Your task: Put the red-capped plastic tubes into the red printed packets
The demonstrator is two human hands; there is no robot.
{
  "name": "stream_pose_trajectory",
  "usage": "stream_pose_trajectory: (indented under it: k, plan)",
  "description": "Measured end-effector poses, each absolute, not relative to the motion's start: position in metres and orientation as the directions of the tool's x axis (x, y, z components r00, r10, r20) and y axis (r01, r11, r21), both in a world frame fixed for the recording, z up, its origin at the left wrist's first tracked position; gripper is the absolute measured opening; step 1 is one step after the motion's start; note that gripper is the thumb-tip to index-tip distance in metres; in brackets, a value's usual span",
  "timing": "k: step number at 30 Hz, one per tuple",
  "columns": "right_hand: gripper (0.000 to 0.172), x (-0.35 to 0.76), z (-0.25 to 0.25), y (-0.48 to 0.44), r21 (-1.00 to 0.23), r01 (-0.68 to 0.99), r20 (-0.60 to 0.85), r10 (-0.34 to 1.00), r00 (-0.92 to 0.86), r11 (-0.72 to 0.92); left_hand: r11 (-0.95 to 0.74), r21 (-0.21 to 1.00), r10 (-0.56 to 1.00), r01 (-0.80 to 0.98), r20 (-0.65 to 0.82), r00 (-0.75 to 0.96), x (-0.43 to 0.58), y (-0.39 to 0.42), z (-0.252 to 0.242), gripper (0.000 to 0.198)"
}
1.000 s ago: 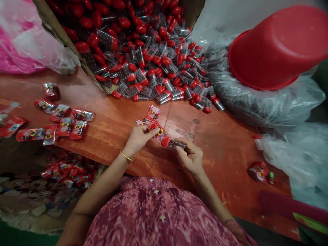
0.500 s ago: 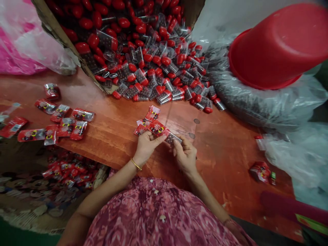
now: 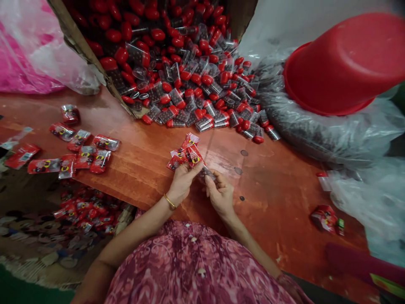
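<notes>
My left hand [image 3: 182, 182] is closed on a bunch of red printed wrappers [image 3: 186, 154] held just above the orange-brown table [image 3: 278, 181]. My right hand [image 3: 220, 194] is closed on a small clear tube with a red cap [image 3: 207, 172], most of which sits inside the nearest wrapper. The two hands meet over the table's middle, close to my body. A big heap of the same red-capped clear tubes [image 3: 193, 88] spills from a cardboard box [image 3: 79, 42] at the back.
Several wrapped packs [image 3: 82, 154] lie on the table at the left, and more fill a pile below the table edge [image 3: 85, 211]. A red plastic basin [image 3: 344, 63] rests tilted on clear plastic bags [image 3: 332, 131] at the right. One red pack [image 3: 325, 217] lies right.
My right hand has pushed the tube leftward into the wrapper, so less of it shows. Both hands have drawn closer together.
</notes>
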State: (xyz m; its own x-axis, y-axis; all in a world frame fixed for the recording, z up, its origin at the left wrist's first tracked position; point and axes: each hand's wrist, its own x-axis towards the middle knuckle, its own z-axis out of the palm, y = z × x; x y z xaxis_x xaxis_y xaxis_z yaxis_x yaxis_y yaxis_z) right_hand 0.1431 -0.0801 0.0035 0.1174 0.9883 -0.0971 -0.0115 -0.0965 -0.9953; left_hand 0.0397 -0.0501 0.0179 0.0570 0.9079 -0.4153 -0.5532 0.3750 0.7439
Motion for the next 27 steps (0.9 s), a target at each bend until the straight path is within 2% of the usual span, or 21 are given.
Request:
stream_pose_trajectory:
  k: [5, 10, 17, 19, 24, 27]
  plan:
    - [0.031, 0.136, 0.002, -0.075, -0.988, -0.078, -0.144, 0.976, 0.166, -0.132, 0.421, 0.76, 0.889, -0.495, -0.453, 0.062, 0.045, -0.052, 0.017, 0.041]
    - [0.031, 0.138, 0.005, -0.075, -0.987, -0.09, -0.142, 0.984, 0.112, -0.132, 0.38, 0.74, 0.9, -0.555, -0.435, 0.037, 0.044, -0.047, 0.024, 0.041]
    - [0.029, 0.12, 0.007, -0.072, -0.981, -0.144, -0.162, 0.954, 0.252, -0.128, 0.358, 0.772, 0.9, -0.525, -0.434, -0.024, 0.053, -0.058, 0.02, 0.042]
    - [0.03, 0.121, 0.008, -0.071, -0.982, -0.137, -0.156, 0.968, 0.197, -0.13, 0.366, 0.771, 0.899, -0.521, -0.438, -0.018, 0.048, -0.057, 0.021, 0.041]
    - [0.033, 0.136, 0.01, -0.067, -0.985, -0.114, -0.113, 0.986, -0.123, -0.127, 0.368, 0.744, 0.891, -0.558, -0.453, -0.016, 0.033, -0.046, 0.027, 0.04]
    - [0.028, 0.139, 0.005, -0.063, -0.985, -0.116, -0.121, 0.989, -0.091, -0.131, 0.385, 0.734, 0.898, -0.559, -0.437, 0.044, 0.037, -0.045, 0.027, 0.037]
